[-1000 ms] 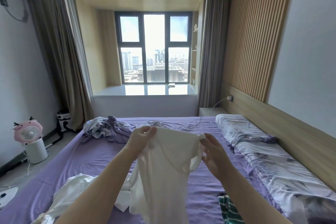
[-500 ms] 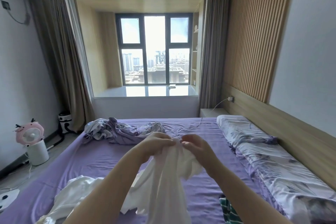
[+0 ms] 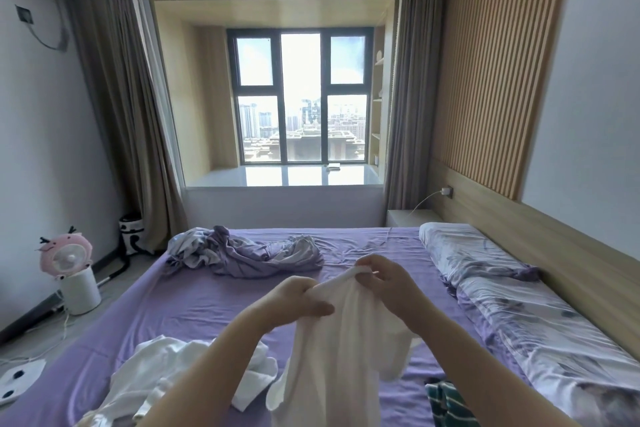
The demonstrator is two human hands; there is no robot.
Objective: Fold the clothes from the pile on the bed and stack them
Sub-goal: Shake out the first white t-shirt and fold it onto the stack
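Observation:
Both hands hold a white garment [image 3: 332, 357] up over the purple bed [image 3: 207, 302]. My left hand [image 3: 294, 298] grips its bunched top edge from the left. My right hand [image 3: 388, 282] pinches the same edge just to the right, slightly higher, and the cloth hangs down between my forearms. More white clothes [image 3: 166, 378] lie crumpled on the bed at the lower left. A green striped garment [image 3: 446, 402] shows at the bottom right edge.
A rumpled purple-grey sheet pile [image 3: 249, 253] lies at the bed's far end. Floral pillows [image 3: 502, 295] line the right side along the wooden headboard. A pink fan [image 3: 65, 256] on a white bin stands on the floor at left.
My hands came together from holding the garment spread wide. The top edge is now bunched between them, and the camera view has tilted up.

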